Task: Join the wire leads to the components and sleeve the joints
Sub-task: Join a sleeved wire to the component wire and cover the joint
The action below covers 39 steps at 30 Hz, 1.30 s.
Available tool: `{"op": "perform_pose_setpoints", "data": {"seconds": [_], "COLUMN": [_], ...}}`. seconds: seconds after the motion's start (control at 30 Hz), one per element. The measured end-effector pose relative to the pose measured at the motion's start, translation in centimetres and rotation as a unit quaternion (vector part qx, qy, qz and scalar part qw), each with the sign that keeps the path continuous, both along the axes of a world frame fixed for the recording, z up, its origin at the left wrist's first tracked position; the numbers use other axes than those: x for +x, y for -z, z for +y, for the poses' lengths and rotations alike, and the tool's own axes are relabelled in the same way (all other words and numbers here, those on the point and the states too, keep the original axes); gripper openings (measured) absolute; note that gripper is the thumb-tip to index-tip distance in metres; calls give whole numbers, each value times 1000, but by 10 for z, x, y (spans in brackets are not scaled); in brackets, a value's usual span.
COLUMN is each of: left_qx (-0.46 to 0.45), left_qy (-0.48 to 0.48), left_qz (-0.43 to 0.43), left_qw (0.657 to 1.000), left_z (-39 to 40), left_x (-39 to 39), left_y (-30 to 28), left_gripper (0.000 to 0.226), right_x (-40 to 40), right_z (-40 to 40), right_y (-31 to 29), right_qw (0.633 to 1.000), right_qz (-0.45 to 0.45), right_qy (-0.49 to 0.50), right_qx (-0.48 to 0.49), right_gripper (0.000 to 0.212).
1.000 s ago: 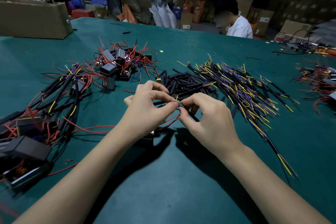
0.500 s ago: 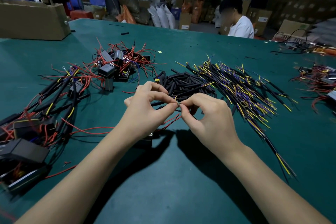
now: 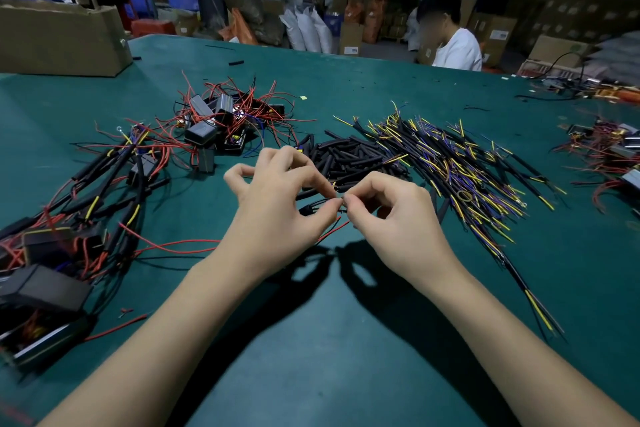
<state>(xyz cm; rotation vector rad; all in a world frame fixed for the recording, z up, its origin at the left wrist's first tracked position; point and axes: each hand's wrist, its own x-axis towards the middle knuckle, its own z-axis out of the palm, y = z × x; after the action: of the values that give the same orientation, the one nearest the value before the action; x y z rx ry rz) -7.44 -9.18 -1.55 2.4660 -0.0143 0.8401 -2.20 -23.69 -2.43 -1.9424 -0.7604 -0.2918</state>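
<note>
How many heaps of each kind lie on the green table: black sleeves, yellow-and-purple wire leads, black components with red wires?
black sleeves: 1
wire leads: 1
components with red wires: 3, counting those at left and right
Total: 5

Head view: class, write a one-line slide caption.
Both hands pinch wire ends together above a green table.

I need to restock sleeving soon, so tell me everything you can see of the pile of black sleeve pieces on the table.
The pile of black sleeve pieces is a loose heap of short, matte black tube lengths, plastic-looking, lying flat and criss-crossed on the green table. It sits just beyond the two hands, right of the boxy black components with red leads. Its right edge runs into the spread of yellow, purple and black wires. Neither hand touches the heap itself.
</note>
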Motion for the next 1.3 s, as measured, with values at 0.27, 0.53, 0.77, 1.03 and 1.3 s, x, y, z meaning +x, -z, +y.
{"op": "perform_pose_setpoints", "data": {"seconds": [0.27,0.53,0.77,1.03,1.3], "left_qx": [-34,-340,-144,-47,-52], "left_qy": [22,146,65,65,61], "left_qz": [-2,150,79,23,74], "left_qw": [999,917,984,997,994], "left_z": [1,9,5,4,4], "left_x": [-2,2,-4,-5,-2], "left_y": [-3,-11,-8,-6,0], "left_gripper": [9,27,14,11,14], "right_x": [2,9,9,12,5], "right_z": [-5,-12,-13,-16,-10], "right_y": [-4,-5,-9,-9,-10], "right_qw": [994,897,991,978,956], "right_qz": [-87,-400,94,174,-128], "right_qy": [-52,-2,-88,-113,-51], "right_qx": [-40,-189,26,7,-257], "right_gripper": [8,10,10,23,4]}}
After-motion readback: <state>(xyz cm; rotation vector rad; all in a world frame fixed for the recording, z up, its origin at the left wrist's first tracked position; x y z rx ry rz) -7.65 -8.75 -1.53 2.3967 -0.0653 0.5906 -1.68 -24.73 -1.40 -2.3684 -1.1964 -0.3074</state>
